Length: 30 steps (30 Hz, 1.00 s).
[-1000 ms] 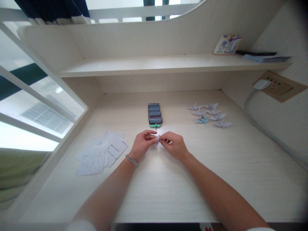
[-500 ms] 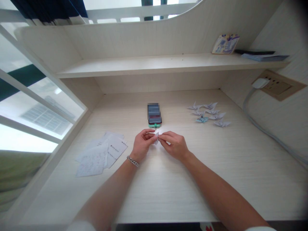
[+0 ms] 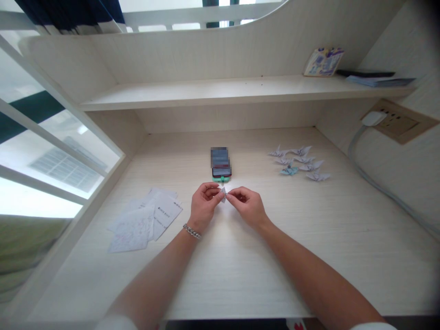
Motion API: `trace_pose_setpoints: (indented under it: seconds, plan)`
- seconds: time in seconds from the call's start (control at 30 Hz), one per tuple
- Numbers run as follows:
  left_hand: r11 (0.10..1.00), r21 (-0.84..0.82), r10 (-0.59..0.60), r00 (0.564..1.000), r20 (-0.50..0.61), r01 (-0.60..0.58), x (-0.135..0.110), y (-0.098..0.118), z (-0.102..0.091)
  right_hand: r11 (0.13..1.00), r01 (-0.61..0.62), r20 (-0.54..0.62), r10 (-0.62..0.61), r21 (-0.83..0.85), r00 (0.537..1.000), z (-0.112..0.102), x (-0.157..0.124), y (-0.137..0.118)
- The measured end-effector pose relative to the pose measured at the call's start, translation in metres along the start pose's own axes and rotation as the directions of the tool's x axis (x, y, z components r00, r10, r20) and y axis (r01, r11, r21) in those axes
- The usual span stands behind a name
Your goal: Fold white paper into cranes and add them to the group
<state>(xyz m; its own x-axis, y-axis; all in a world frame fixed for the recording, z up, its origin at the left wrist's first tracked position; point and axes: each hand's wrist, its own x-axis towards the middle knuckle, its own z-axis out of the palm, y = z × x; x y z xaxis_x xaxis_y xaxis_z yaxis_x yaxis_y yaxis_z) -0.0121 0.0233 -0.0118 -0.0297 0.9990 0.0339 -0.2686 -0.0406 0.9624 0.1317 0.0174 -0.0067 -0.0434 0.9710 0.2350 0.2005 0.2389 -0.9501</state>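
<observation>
Between loose sheets point(image 3: 137, 222) and pointed paper cranes point(image 3: 304, 160), near a phone point(image 3: 221, 161) on a pale, streaky desk point(image 3: 220, 275), left hand point(image 3: 202, 205) and right hand point(image 3: 249, 207) pinch a small folded paper point(image 3: 223, 194).

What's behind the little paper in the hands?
Behind the paper, the phone lies on the desk, with something green at its near end. What the left hand, right hand and paper cover can't be seen.
</observation>
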Motion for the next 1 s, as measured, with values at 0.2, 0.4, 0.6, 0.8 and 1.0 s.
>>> trace_pose_setpoints:
  seconds: [0.2,0.4,0.6,0.8,1.0]
  plan:
    - [0.998,0.033,0.052,0.999,0.014,-0.052,-0.0018,0.0007,0.0024,0.971,-0.145,0.107,0.127,0.190,0.986,-0.0013,0.0040,0.0036]
    - [0.993,0.058,0.103,0.995,0.014,-0.104,-0.0025,-0.0006,0.0036,0.934,-0.210,0.139,0.176,0.290,0.974,-0.0017,0.0050,0.0058]
    - [0.990,0.091,0.109,0.994,0.024,-0.111,-0.0014,-0.0033,0.0015,0.961,-0.103,0.061,0.091,0.257,0.994,0.0004,0.0021,0.0040]
    - [0.983,0.125,0.133,0.991,0.019,-0.135,-0.0026,-0.0041,0.0022,0.940,-0.136,0.067,0.121,0.312,0.990,0.0012,0.0038,0.0040]
    - [0.969,0.187,0.162,0.987,0.022,-0.163,-0.0039,-0.0025,0.0024,0.916,-0.174,0.104,0.146,0.360,0.984,-0.0008,0.0054,0.0047]
